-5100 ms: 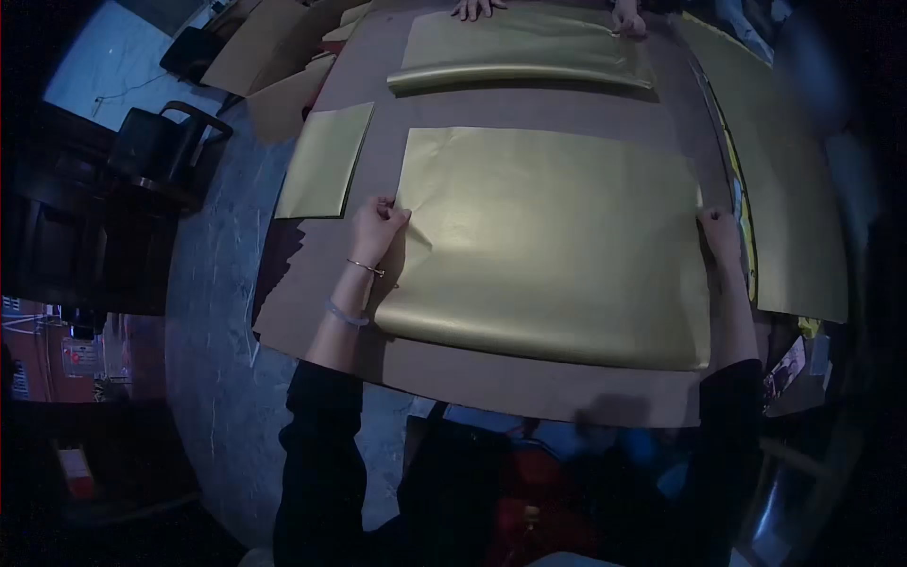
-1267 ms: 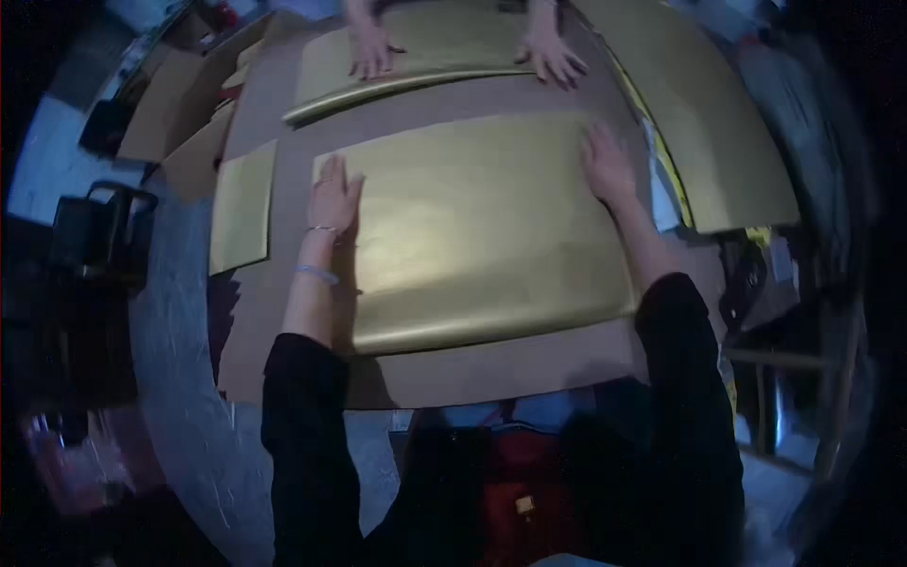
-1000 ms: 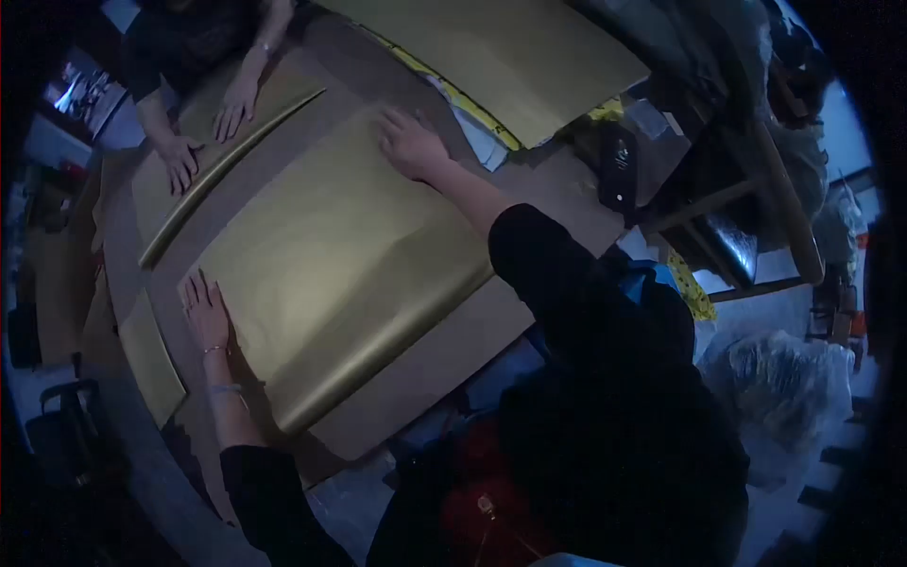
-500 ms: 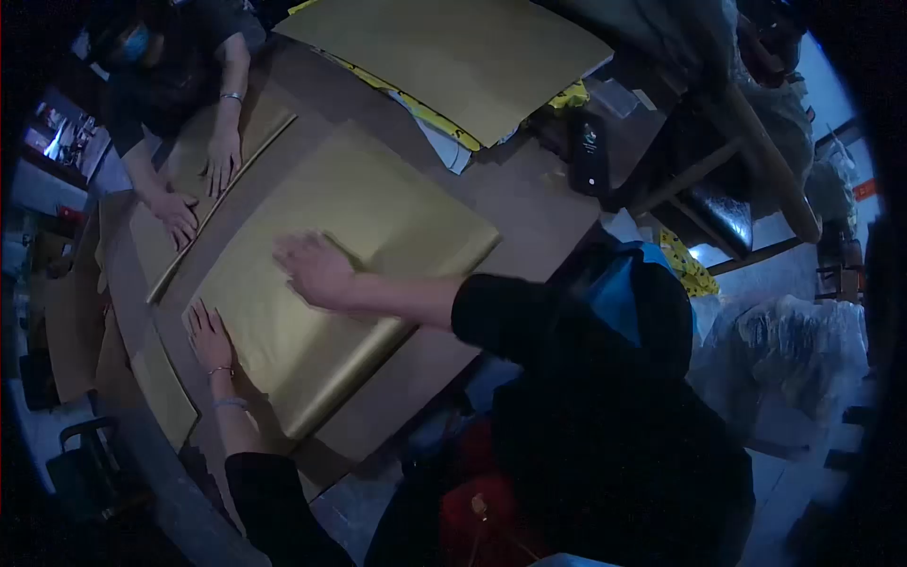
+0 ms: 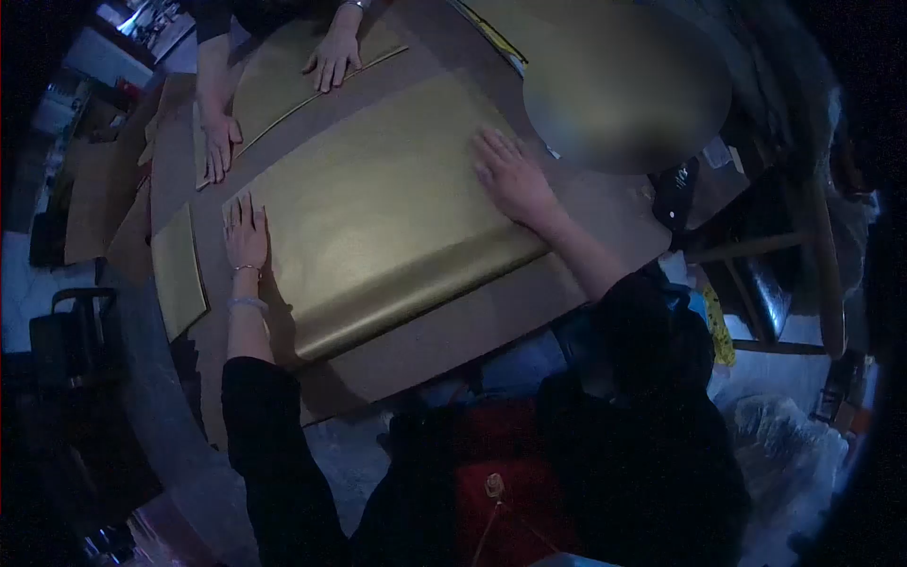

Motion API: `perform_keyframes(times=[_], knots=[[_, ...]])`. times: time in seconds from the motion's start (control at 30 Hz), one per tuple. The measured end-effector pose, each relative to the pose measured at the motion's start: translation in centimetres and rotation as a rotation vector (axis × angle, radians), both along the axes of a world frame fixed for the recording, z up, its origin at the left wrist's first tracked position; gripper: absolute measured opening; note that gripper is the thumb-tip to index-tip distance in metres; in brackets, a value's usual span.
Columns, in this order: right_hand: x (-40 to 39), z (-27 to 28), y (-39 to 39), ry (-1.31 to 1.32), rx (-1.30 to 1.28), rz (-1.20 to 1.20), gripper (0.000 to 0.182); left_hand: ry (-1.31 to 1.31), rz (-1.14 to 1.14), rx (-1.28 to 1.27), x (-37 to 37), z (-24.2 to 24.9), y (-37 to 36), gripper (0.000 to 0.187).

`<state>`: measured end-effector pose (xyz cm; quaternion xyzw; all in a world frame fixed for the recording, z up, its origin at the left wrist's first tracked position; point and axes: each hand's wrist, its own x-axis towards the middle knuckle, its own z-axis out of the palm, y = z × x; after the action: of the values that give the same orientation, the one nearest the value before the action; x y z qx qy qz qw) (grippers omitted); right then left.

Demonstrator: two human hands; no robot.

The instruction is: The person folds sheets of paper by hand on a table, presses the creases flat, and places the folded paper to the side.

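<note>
Gold sheet point(image 5: 387, 198), long axis crosswise (fold point(image 5: 425, 300) nearside)

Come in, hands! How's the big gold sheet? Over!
Left hand at gold sheet, left edge; right hand at right side. Lying on table, near edge rounded. Other person's hands beyond, at another sheet.

Sheet point(image 5: 378, 198) on tabletop point(image 5: 425, 348), second piece point(image 5: 179, 269) to left

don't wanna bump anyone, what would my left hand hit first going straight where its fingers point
The left hand would likely meet the far gold sheet or the co-worker's right hand beside it; which comes first is too close to call.
</note>
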<state>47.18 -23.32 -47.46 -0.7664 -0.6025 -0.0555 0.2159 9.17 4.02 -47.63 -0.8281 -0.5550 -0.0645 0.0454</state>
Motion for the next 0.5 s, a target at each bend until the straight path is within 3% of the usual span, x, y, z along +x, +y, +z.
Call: perform_keyframes(times=[0.13,0.33,0.4,0.47,0.5], knots=[[1.9,-0.3,-0.2,-0.115,0.033,-0.038,0.046,-0.024,-0.05,0.016,-0.1,-0.3,0.2,0.053],[1.9,-0.1,-0.1,-0.071,-0.033,-0.033,0.046,0.008,0.002,-0.018,0.7,0.7,-0.9,0.053],[1.7,0.4,-0.1,-0.054,-0.109,-0.044,0.046,0.537,-0.049,-0.025,2.5,3.9,-2.3,0.054],[1.5,0.9,-0.1,-0.074,-0.159,-0.053,0.047,0.42,0.066,0.021,4.4,2.9,-3.1,0.053],[1.9,0.3,0.0,-0.097,-0.145,-0.047,0.047,0.606,-0.025,-0.069,6.5,5.3,-5.9,0.054]])
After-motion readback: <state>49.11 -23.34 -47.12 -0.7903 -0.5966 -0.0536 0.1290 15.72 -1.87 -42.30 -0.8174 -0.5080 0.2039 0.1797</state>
